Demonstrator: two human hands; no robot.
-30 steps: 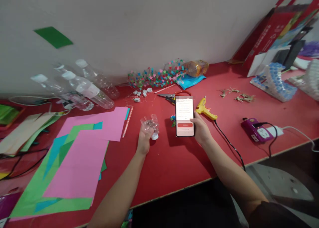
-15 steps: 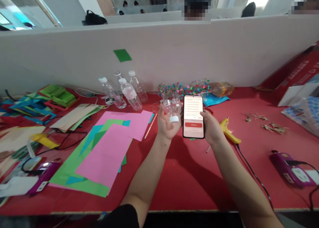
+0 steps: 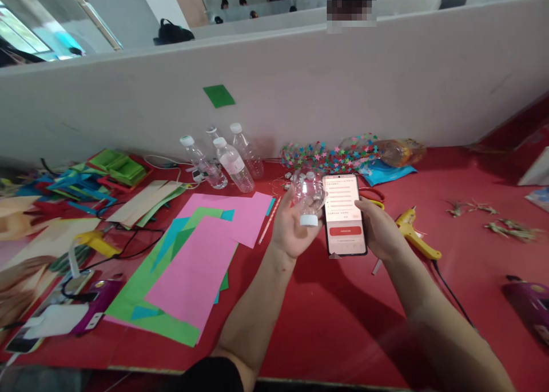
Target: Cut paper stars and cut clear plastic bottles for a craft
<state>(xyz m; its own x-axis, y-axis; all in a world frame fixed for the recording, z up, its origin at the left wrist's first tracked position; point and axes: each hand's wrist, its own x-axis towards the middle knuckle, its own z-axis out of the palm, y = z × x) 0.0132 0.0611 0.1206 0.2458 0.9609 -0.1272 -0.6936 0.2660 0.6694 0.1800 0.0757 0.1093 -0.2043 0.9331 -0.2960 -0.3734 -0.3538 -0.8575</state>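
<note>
My left hand (image 3: 291, 226) is closed around a small clear plastic bottle (image 3: 309, 191), its white cap (image 3: 309, 220) pointing down towards me. Beside it, my right hand (image 3: 380, 223) grips a smartphone (image 3: 344, 232) by its right edge. The lit screen shows lines of text and a red button. Fingertips of the left hand reach close to the phone's left edge; whether they touch it I cannot tell. Behind both hands lies a clear container with coloured stars (image 3: 317, 156). A yellow glue gun (image 3: 414, 235) rests right of my right hand.
Several clear bottles (image 3: 235, 164) stand against the white partition (image 3: 300, 89). Pink paper (image 3: 195, 266) and green sheets cover the left of the red table (image 3: 317, 318). Cords and a purple device (image 3: 100, 300) lie further left, near what looks like another person's hand (image 3: 19, 289).
The view has swung left, so most things sit further right in the picture. Both hands keep hold of the bottle and the phone. A hand-like shape has appeared at the left edge.
</note>
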